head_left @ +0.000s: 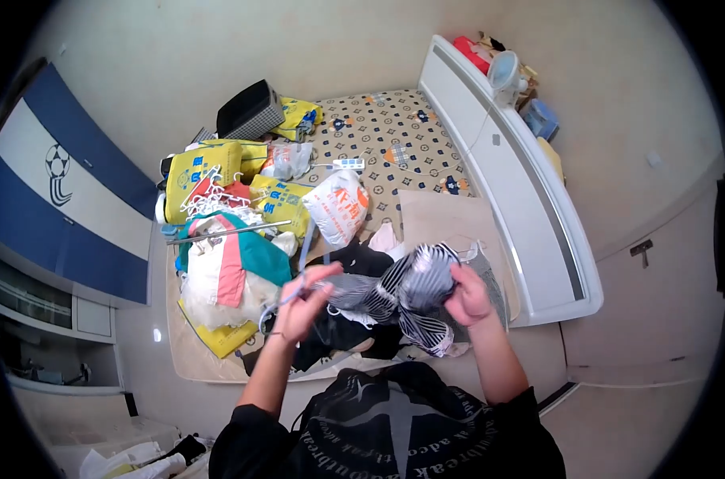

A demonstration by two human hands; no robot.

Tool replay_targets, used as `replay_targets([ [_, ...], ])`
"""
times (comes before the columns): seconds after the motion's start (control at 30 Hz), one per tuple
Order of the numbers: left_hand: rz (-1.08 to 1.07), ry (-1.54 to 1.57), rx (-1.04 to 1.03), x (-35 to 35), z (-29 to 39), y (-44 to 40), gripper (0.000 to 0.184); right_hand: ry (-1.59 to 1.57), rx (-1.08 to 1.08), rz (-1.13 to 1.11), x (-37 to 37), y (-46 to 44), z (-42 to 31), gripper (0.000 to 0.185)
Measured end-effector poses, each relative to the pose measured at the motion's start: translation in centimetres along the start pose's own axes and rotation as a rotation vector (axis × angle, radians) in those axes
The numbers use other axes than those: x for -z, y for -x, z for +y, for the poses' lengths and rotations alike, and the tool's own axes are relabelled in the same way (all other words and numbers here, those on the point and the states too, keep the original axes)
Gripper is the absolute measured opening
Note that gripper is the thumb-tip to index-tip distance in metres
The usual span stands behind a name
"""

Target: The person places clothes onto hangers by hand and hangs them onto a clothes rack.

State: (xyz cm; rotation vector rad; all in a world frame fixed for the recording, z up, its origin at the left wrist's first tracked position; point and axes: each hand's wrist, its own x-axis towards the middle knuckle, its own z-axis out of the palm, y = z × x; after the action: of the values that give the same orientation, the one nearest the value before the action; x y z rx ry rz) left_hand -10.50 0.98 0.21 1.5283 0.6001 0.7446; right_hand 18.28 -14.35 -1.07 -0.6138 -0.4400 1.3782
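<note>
A black-and-white striped garment (420,285) hangs bunched between my two hands over the near side of the bed. My right hand (468,297) is closed on its right edge. At its left end, my left hand (302,305) is closed around a pale blue clothes hanger (304,247), whose thin frame shows above and below the fingers. The grey part of the garment reaches the left fingertips; whether they also grip it is hard to see. Below lie black clothes (318,331) in a loose pile.
On the bed's left are yellow bags (207,177), white hangers (215,195), a metal rod (231,232) and a green, white and pink cloth (231,259). A white plastic bag (337,209) and power strip (349,164) lie mid-bed. The white headboard (522,191) borders the right.
</note>
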Motion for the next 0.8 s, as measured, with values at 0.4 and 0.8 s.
replay_targets([
  [0.4, 0.319, -0.135, -0.253, -11.6, -1.3, 0.4, 0.082, 0.21, 0.091, -0.347, -8.2, -0.9, -1.3, 0.092],
  [0.8, 0.271, 0.093, -0.134, -2.2, 4.5, -4.8, 0.018, 1.244, 0.691, 0.593, -5.0, -1.8, -5.1, 0.015],
])
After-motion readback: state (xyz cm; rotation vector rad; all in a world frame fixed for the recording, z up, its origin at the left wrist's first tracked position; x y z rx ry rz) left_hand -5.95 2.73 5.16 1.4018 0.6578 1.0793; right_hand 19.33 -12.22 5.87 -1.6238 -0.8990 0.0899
